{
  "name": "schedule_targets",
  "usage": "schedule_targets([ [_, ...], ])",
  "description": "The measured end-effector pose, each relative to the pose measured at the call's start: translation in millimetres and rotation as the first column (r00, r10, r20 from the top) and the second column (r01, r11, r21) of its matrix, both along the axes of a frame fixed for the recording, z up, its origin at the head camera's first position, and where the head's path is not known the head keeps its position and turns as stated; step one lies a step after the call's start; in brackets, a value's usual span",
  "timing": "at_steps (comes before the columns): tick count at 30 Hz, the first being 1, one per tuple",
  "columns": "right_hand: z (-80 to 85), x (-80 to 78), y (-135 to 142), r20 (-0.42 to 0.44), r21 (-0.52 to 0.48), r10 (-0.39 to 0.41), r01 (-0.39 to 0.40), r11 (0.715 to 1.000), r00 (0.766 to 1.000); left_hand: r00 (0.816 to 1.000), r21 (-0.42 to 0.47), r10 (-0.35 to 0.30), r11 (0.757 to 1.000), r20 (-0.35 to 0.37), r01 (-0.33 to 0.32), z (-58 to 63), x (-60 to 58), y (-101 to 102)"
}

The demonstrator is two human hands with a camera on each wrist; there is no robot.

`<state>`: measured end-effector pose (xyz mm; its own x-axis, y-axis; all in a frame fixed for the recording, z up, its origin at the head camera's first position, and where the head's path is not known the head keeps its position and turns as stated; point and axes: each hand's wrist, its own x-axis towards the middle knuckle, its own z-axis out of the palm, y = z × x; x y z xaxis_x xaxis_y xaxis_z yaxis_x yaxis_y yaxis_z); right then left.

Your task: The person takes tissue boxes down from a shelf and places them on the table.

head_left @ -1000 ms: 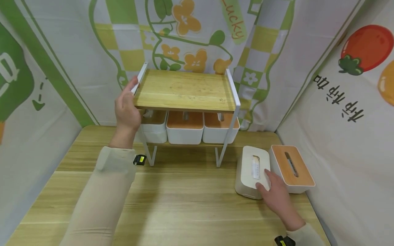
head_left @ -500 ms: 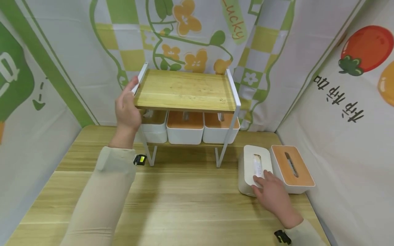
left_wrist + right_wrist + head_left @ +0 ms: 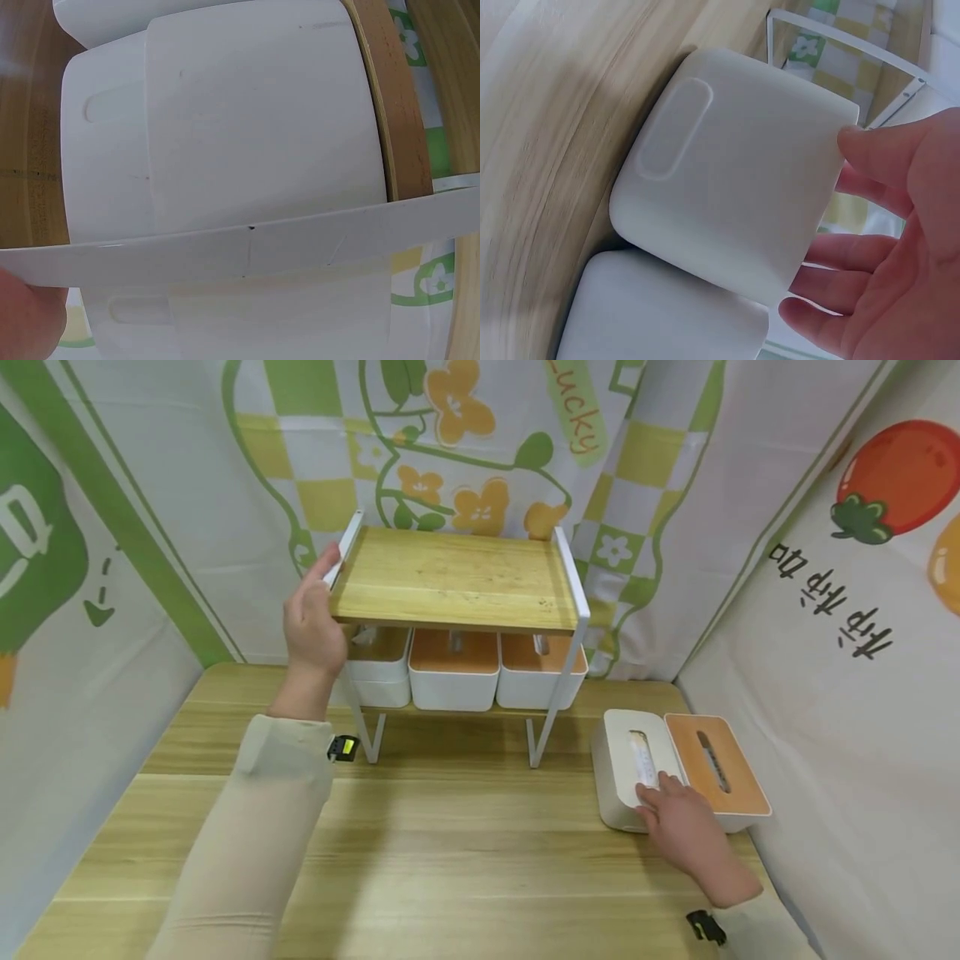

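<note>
In the head view, a white tissue box (image 3: pixel 621 760) with a slotted lid stands on the table's right, against a tissue box with an orange-brown wooden lid (image 3: pixel 742 781). My right hand (image 3: pixel 686 827) rests on the near part of the white lid. In the right wrist view its thumb touches the lid's edge and the fingers spread over the top. On the left, my left hand (image 3: pixel 315 627) holds the white side rail (image 3: pixel 347 545) of a two-tier wooden shelf (image 3: pixel 457 577), fingertips over the rail. Its thumb side partly shows in the left wrist view.
Below the top board, on the lower tier, are two boxes with orange-brown lids (image 3: pixel 453 685) (image 3: pixel 534 687) and a stacked pair of white boxes (image 3: pixel 382 681) at left. A printed curtain (image 3: pixel 495 452) hangs behind the table (image 3: pixel 450 860); a white cloth wall (image 3: pixel 847 718) borders the right.
The white tissue box has shifted right and slightly back, closing up to the wooden-lidded box, with my right hand moving along on it. My left hand keeps its place on the shelf.
</note>
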<state>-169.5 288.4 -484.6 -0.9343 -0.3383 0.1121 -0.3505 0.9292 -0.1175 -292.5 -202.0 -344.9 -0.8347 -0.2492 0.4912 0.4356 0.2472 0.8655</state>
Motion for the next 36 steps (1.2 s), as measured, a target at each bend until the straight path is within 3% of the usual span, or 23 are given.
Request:
schedule_targets([
  [10, 2.1, -4.6, 5.0, -0.023, 0.021, 0.019, -0.019, 1.0, 1.0, 1.0, -0.004, 0.0, 1.0, 0.0, 0.0, -0.4, -0.6, -0.2],
  [18, 7.0, -5.1, 6.3, 0.043, -0.009, 0.023, -0.023, 1.0, 0.999, 1.0, 0.002, -0.003, 1.0, 0.0, 0.003, 0.5, 0.5, -0.2],
  [24, 24.5, -19.4, 7.1, 0.06, -0.147, -0.033, 0.041, 0.988, 0.998, 1.0, -0.015, -0.001, 1.0, 0.006, 0.001, 1.1, 1.6, 1.1],
  [30, 53.9, -47.8, -0.5, 0.021, -0.381, -0.11, 0.11, 0.918, 0.994, 1.0, -0.012, -0.003, 1.0, -0.002, 0.003, 0.8, 1.2, 2.0],
  [32, 65.9, -57.2, -8.9, 0.005, -0.468, -0.118, 0.106, 0.877, 0.993, 1.0, -0.012, -0.004, 1.0, 0.001, 0.004, 0.9, 1.0, 1.7],
  [36, 92.2, -73.9, -33.4, -0.046, -0.638, -0.106, 0.053, 0.769, 0.993, 1.0, -0.011, 0.0, 1.0, 0.01, 0.0, 1.5, 1.3, 0.7],
])
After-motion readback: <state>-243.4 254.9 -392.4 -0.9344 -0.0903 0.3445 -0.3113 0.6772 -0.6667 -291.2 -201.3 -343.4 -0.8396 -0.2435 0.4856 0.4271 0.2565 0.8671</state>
